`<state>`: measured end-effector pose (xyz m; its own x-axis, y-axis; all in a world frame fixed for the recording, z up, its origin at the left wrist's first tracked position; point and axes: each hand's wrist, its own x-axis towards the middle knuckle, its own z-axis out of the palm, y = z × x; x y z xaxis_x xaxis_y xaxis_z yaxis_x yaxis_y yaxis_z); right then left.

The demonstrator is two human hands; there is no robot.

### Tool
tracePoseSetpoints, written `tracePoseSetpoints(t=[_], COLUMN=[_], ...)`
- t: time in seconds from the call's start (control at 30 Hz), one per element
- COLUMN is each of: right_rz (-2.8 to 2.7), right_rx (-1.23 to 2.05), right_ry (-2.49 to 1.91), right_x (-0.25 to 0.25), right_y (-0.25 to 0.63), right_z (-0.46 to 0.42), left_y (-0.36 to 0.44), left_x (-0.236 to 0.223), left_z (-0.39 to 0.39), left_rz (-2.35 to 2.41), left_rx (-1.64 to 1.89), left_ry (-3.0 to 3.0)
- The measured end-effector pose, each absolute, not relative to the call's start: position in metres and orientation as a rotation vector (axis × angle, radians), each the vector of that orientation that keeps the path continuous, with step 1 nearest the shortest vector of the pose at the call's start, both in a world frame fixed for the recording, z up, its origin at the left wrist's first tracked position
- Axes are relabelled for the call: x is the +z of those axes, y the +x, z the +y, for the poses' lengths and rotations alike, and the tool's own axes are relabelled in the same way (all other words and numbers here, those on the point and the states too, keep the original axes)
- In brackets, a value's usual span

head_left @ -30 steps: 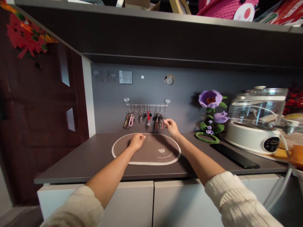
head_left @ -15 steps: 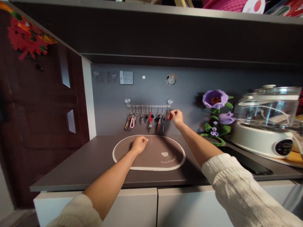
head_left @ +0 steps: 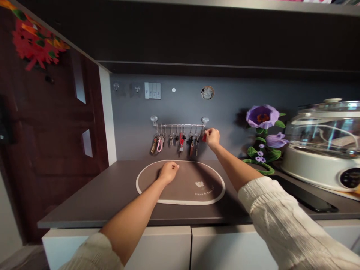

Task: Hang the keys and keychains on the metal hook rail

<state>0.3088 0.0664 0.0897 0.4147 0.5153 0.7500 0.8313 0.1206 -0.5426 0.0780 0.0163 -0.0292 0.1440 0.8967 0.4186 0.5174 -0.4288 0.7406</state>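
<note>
Head view: I have the right grip [head_left: 213,139] up at the right end of a clear hook rail [head_left: 180,125], thumb and fingertips pinching a small red piece [head_left: 204,137]. I judge this to be fine handling right at the last hook, but I can't tell whether the piece hangs from it or is only held there. From this pose, any move calls for a light pinch and small, slow wrist motion, since the rail rides on 2 clear suction cups [head_left: 153,119] and a hard tug might loosen them.

The red piece sits at the fingertips, on the left side of the grip and just below the rail. Just to its left hangs a bunch of keys [head_left: 197,144], apart from it but near enough that I'd judge a sideways swing could snag them.

My left grip [head_left: 168,171] is curled in, thumb against the fingers, over the brown mat [head_left: 184,182] on the surface [head_left: 98,187]. I see nothing in it, though the folded fingers could hide something small.
</note>
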Motion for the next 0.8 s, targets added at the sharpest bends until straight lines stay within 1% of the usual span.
tracePoseSetpoints(t=[0.13, 0.53, 0.8], right_rz=[-1.206, -1.266, -1.287], right_rx=[-0.297, -0.394, -0.359], right_ry=[-1.611, -1.628, -1.624], right_x=[0.091, 0.074, 0.068], right_y=[0.298, 0.297, 0.297], right_z=[0.057, 0.06, 0.056], left_y=[0.078, 0.078, 0.077], left_x=[-0.03, -0.031, -0.032], left_z=[0.017, 0.018, 0.02], left_rz=[1.345, 1.346, 1.342], left_rx=[1.192, 1.223, 1.219], left_ry=[2.014, 1.993, 1.981])
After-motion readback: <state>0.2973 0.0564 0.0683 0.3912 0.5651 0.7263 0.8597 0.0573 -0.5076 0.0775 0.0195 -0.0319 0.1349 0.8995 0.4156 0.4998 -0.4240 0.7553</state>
